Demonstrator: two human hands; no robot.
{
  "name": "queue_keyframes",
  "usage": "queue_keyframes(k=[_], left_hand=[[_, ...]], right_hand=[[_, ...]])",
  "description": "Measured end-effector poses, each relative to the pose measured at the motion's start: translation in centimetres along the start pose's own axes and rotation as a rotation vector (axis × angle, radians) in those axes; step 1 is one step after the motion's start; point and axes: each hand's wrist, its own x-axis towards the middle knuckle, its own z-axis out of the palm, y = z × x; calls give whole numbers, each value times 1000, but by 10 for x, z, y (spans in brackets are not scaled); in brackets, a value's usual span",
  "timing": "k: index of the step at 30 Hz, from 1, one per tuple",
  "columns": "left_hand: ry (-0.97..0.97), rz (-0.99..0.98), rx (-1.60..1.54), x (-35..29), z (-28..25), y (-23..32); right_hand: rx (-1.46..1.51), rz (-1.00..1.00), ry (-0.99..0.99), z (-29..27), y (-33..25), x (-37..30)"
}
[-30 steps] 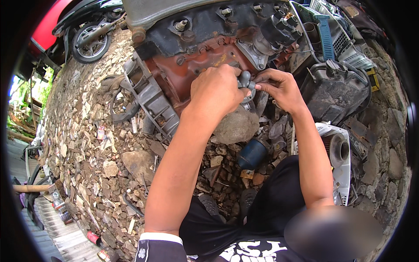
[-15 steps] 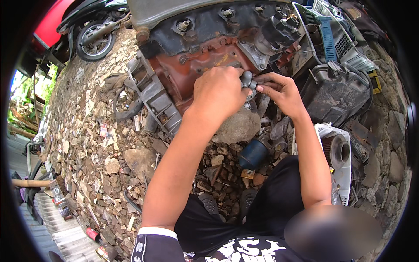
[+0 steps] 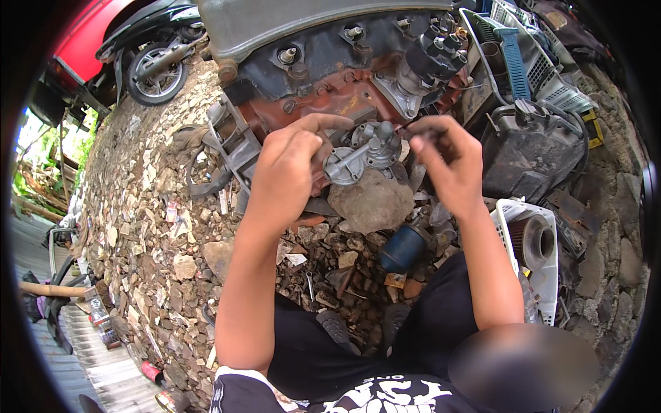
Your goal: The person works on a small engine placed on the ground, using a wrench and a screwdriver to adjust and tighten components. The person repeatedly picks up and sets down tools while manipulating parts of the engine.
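Observation:
A grey cast-metal housing (image 3: 348, 164) with round flanges and a stubby fitting rests at the top of a large rock (image 3: 372, 202), in front of the rust-red engine block (image 3: 337, 96). My left hand (image 3: 286, 165) is beside its left end, the index finger stretched over it and the other fingers bent, with nothing seen in them. At the housing's right side, my right hand (image 3: 451, 158) has its thumb and fingertips drawn together near the fitting. Whatever sits between those fingertips is too small to make out.
A blue cylindrical canister (image 3: 403, 249) and a small wrench (image 3: 310, 286) lie among the stones. To the right are a black plastic tank (image 3: 530, 155), a white crate (image 3: 508, 210) with a round filter (image 3: 536, 241), and more crates. A motorbike wheel (image 3: 157, 74) stands far left.
My left hand has pulled back left and off the housing, uncovering it. The right fingers have moved slightly away from the fitting. The view has shifted slightly.

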Motion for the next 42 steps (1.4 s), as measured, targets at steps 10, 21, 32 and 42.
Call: queue_keyframes(k=[10,21,32,42], left_hand=[[246,-78,-646,-27,47,14],[346,-101,-370,-79,15,-8],[398,-415,598,-139,-45,-24],[353,-174,456,-96,-30,-47]], right_hand=[[244,36,3,31,-40,-17],[199,-41,-248,52,-35,-52],[-274,115,-1354,157,112,-191],[-746,531,-1434,164,131,-329]])
